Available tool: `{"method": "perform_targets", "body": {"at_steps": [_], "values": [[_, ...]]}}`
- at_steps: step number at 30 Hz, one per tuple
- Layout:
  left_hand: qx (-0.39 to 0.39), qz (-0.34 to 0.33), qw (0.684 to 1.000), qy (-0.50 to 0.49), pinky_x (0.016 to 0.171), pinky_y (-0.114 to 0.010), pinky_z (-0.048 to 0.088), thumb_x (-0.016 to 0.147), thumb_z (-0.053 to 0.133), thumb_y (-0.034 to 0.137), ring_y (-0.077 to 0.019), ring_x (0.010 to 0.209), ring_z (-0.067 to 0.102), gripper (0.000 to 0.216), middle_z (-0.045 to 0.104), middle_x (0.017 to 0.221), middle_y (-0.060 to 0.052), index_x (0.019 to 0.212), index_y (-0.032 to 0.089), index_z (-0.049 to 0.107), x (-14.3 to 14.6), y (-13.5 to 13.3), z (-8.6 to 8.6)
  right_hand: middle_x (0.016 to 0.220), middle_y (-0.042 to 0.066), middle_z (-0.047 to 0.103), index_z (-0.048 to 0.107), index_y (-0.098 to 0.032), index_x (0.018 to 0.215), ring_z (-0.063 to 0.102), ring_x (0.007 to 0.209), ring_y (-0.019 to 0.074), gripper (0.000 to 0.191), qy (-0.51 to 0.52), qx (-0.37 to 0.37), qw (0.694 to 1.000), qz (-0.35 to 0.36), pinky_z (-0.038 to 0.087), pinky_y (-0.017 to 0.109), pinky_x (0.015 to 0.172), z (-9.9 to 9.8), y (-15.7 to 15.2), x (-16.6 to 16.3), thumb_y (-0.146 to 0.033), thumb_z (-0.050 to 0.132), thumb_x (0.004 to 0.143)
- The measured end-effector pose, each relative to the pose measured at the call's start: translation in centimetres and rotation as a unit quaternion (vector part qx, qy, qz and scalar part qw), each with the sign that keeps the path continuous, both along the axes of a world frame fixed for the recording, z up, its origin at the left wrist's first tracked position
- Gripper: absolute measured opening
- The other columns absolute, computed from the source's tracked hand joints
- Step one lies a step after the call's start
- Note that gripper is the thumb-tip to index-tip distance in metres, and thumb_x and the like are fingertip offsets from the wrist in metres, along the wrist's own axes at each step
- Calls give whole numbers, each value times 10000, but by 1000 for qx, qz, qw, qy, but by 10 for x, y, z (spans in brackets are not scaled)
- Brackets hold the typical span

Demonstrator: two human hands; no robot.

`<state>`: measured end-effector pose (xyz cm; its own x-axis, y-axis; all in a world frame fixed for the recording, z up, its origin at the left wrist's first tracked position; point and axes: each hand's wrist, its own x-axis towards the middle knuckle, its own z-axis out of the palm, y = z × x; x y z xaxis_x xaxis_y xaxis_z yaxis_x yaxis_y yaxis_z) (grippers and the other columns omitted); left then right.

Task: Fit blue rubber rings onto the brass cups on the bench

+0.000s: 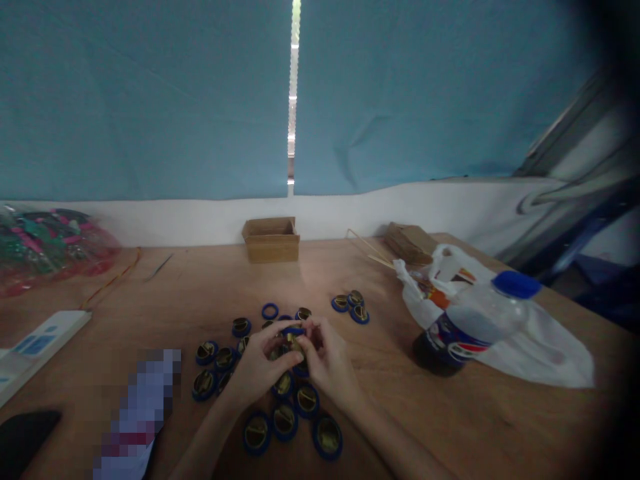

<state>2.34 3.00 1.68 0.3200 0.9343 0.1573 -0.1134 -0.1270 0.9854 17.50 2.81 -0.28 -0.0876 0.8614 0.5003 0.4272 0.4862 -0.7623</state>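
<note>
Between the fingertips of both hands is a round pin badge with a blue rim and a gold-coloured part; the fingers hide much of it. My left hand grips it from the left, thumb and fingers closed. On the other side my right hand pinches it, its thumb against the gold-coloured part. Around and under the hands lie several similar badges, such as one near the front and one at the left, gold-coloured backs up. A bare blue ring lies just beyond the hands.
Three badges sit in a group to the right. An open cardboard box stands by the wall. At right are a cola bottle and a white plastic bag. A white power strip and a plastic-wrapped bundle are left.
</note>
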Motion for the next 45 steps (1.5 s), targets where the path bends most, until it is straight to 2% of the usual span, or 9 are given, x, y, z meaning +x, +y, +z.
{"method": "perform_targets", "body": {"at_steps": [7, 11, 18, 28, 33, 40, 43, 45], "values": [[9, -14, 1000, 24, 941, -352, 468, 681, 707, 83, -253, 1100, 591, 465, 625, 1203, -92, 1117, 215, 618, -2, 0, -1, 769, 20, 523, 481, -197, 874, 534, 708, 166, 66, -22, 24, 999, -1, 431, 284, 642, 1, -2, -2, -138, 458, 852], [34, -19, 996, 78, 945, -359, 466, 687, 686, 66, -240, 1082, 595, 486, 615, 1211, -78, 1135, 232, 597, -5, 0, -5, 783, 23, 525, 470, -197, 857, 528, 723, 167, 65, -31, 11, 999, 18, 420, 285, 655, -1, -1, -1, -134, 451, 856], [57, 24, 990, 125, 942, -353, 472, 711, 634, 67, -222, 1074, 599, 479, 631, 1189, -46, 1150, 256, 588, -4, 2, -8, 770, 12, 511, 452, -198, 858, 516, 708, 159, 56, -27, -23, 999, 32, 401, 277, 649, 0, 2, 1, -143, 450, 870], [106, 69, 979, 162, 851, -314, 504, 731, 646, 134, -198, 937, 631, 359, 667, 1037, -35, 1073, 233, 599, -2, 3, -7, 776, 14, 497, 423, -200, 835, 498, 716, 161, 70, -16, -47, 998, 46, 387, 283, 650, 1, 0, -1, -159, 421, 892], [128, 87, 973, 171, 817, -300, 512, 750, 647, 171, -194, 885, 639, 275, 670, 956, -38, 1019, 210, 608, -3, 3, -8, 781, 15, 492, 419, -200, 851, 491, 710, 156, 62, -20, -20, 998, 54, 390, 277, 644, 4, -4, -3, -150, 414, 889], [121, 88, 977, 155, 819, -305, 525, 791, 624, 231, -200, 900, 652, 271, 678, 986, -54, 1059, 201, 597, 1, 4, -14, 672, -20, 446, 433, -203, 811, 468, 615, 139, 79, -51, -23, 997, 52, 377, 265, 585, 10, -3, 2, -191, 463, 884], [114, 106, 978, 138, 833, -310, 529, 803, 610, 240, -202, 919, 658, 277, 685, 1003, -60, 1077, 198, 592, 1, 5, -16, 720, 2, 520, 495, -195, 860, 516, 653, 146, 45, -55, 1, 997, 55, 404, 271, 616, 15, -4, 5, -176, 462, 885], [110, 121, 978, 133, 837, -312, 533, 799, 609, 230, -204, 927, 661, 287, 690, 1016, -65, 1083, 194, 595, 0, 6, -17, 776, 18, 580, 538, -193, 922, 557, 688, 147, 97, -47, 28, 997, 48, 421, 266, 636, 20, -5, 7, -155, 454, 890]]}}
